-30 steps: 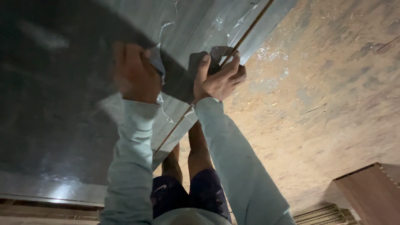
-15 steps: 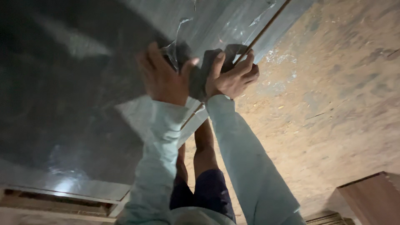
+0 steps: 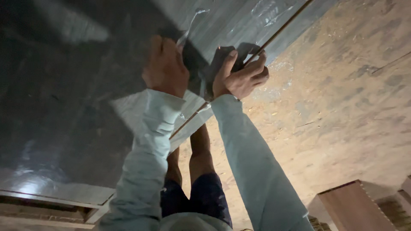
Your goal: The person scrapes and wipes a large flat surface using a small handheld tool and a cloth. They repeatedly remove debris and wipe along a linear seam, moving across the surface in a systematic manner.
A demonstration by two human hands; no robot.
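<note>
The left hand (image 3: pixel 166 68) lies flat, fingers spread, on the large glossy dark laminate sheet (image 3: pixel 72 107). The right hand (image 3: pixel 240 75), grip pinching, holds the sheet's clear protective film (image 3: pixel 233 53) at its edge above the dusty brown floor (image 3: pixel 342 107).

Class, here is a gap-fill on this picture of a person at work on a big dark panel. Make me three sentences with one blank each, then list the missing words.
1. The left hand lies flat on the dark, glossy ______.
2. The right hand grips a loose piece of film at the panel's ______.
3. Both arms wear long, pale ______.

Missing words: panel; edge; sleeves
</note>
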